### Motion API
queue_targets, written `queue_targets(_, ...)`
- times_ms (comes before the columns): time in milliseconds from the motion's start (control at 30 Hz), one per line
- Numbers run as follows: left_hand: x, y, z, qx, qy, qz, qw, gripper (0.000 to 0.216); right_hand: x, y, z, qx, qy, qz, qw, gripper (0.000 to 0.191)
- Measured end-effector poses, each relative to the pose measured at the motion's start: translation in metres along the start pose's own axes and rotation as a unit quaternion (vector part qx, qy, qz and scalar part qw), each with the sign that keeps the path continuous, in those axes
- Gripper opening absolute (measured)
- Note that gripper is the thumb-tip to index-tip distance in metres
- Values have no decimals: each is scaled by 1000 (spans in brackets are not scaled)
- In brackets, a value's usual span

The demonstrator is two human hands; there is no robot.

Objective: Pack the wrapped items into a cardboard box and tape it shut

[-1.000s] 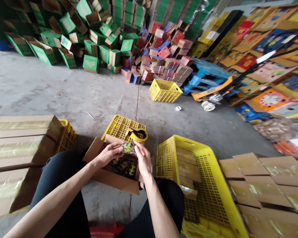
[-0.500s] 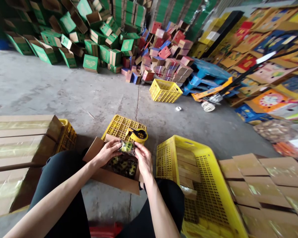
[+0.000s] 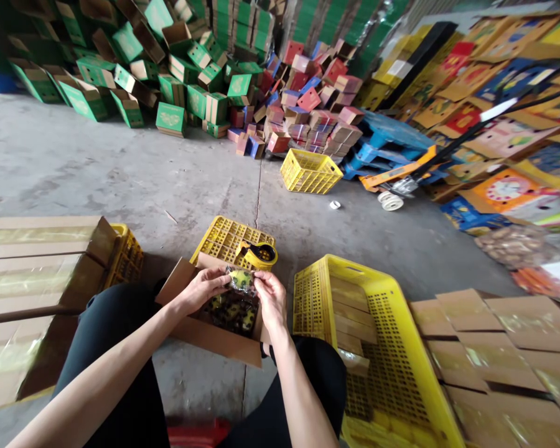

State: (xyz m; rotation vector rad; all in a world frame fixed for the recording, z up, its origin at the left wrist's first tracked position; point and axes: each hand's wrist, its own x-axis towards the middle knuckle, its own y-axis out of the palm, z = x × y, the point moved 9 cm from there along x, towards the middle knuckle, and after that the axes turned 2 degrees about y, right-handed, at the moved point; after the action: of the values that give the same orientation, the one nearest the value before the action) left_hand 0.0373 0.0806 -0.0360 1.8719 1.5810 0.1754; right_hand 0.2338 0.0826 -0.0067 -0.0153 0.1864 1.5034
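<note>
Between my two hands is a small clear-wrapped pack [image 3: 241, 280] with a yellow-green and dark pattern; its contents are too small to name. My left hand [image 3: 206, 287] pinches its left end and my right hand [image 3: 269, 294] pinches its right end. Just below it stands an open cardboard box [image 3: 219, 341], flaps spread, holding several similar dark and green packs [image 3: 231, 313]. A yellow tape dispenser [image 3: 260, 254] lies beyond the box, on an upturned yellow crate [image 3: 224, 235].
To my right a large yellow crate [image 3: 396, 292] holds several brown cartons [image 3: 352, 305]. More taped cartons stand at far right [image 3: 499, 342] and left [image 3: 37, 249]. Ahead are another yellow crate [image 3: 310, 173], a pallet jack [image 3: 401, 177], blue pallets [image 3: 382, 140] and heaped green boxes [image 3: 170, 117].
The pack has tilted in my fingers, so more of its yellow-green face shows. Both hands have shifted very slightly; the box and crates have stayed put.
</note>
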Motion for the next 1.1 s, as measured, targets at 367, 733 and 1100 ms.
queue_targets(367,-1,-15,-5,27,28,-64,997,44,-4,6,6,45,31,-6,999,44)
queue_targets(733,-4,-4,-18,6,43,-44,998,47,-3,15,-7,-4,71,43,997,47)
queue_targets(1100,-3,10,-2,43,0,32,999,56,-3,10,0,-1,57,8,998,44)
